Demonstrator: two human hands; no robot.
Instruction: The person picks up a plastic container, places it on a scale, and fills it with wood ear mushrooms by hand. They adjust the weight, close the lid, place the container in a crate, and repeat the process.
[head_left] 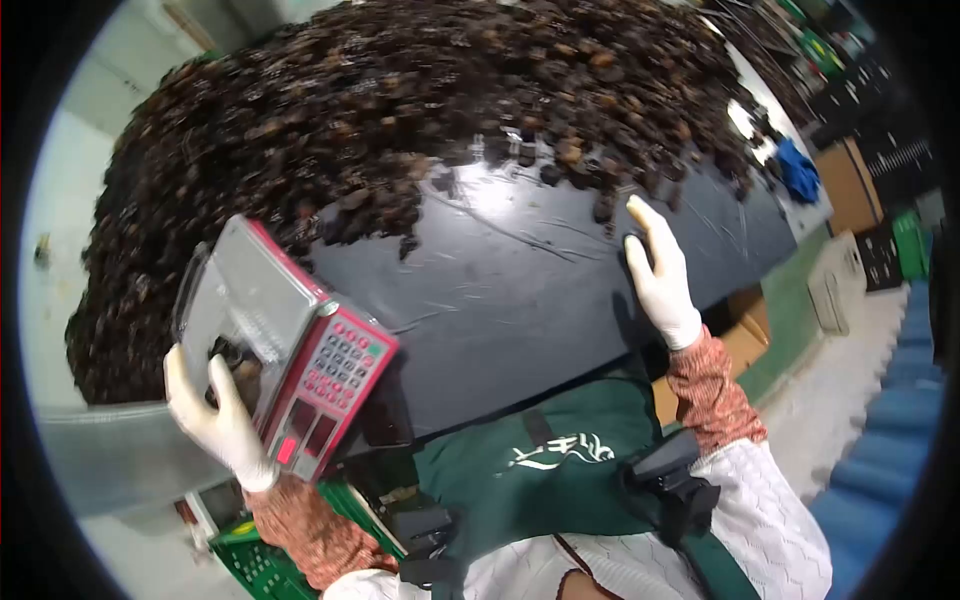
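Observation:
My left hand (222, 420), in a pale glove, is at the near left edge of a red and grey scale (345, 360), its thumb and fingers apart. Between them, a few dark pieces (240, 362) lie on the scale's metal plate; whether the fingertips touch them is unclear. My right hand (660, 275), gloved too, is over the right part of the dark tabletop (500, 310) with fingers spread and nothing in it. Just beyond its fingertips lies the edge of a large heap of dark brown, wet-looking pieces (400, 110).
A blue cloth (797, 172) lies at the table's right end. Cardboard boxes (848, 188) and a white container (837, 280) stand to the right. Green crates (265, 560) are below at the left. A dark flat object (387, 415) lies beside the scale.

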